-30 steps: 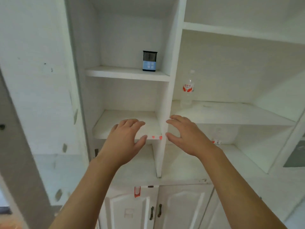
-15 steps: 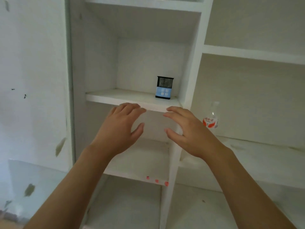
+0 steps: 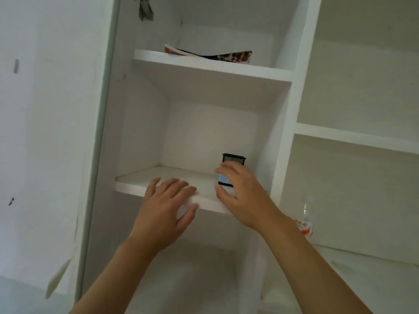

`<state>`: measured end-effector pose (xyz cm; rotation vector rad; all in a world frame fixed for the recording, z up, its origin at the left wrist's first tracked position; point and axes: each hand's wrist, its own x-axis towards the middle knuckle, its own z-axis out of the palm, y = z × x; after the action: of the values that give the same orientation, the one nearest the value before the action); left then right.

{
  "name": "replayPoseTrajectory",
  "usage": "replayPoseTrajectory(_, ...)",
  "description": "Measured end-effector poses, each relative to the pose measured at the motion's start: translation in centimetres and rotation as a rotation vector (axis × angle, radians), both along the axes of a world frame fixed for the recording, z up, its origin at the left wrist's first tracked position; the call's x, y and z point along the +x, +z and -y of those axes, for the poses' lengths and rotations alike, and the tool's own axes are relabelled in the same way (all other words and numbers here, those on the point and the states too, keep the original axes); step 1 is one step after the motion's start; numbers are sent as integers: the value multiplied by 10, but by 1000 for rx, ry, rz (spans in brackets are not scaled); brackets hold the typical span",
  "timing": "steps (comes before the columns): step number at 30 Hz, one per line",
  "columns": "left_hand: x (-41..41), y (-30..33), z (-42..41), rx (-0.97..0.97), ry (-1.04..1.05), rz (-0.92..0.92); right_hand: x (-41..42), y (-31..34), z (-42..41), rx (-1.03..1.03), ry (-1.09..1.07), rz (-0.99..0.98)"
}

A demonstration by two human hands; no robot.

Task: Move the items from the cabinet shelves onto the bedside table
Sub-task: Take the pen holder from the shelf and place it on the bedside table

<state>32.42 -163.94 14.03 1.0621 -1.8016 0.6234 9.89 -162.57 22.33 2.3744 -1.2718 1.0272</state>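
Half a second ago both hands hovered below the middle shelf's front edge; now the right hand (image 3: 243,196) has risen onto the white laminate shelf (image 3: 136,184), fingers spread wide around, but not yet gripping, the small square black wire-mesh pen holder with a blue label (image 3: 233,160) near its right rear corner. The left hand (image 3: 166,207) hangs open and empty at the front edge, so the grasp looks imminent; a floppy glossy magazine (image 3: 210,55) lies on the shelf above, and a clear plastic bottle with a red label (image 3: 306,219) stands in the right compartment.

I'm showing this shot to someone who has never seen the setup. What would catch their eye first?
Two bare arms reaching into a white cabinet: the right hand is open around a small black mesh pen holder on the middle shelf, the left hand open over that shelf's front edge. On the shelf above lies a patterned magazine; a clear bottle stands lower right.
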Motion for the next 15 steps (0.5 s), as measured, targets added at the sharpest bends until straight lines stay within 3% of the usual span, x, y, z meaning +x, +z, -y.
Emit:
replayPoseTrajectory(8, -1, -12, 21, -192, -71, -68, 21, 39, 58, -52, -236, -86)
replayPoseTrajectory(15, -3, -14, 26, -243, -97, -109, 23, 44, 88, 11, -409, -123)
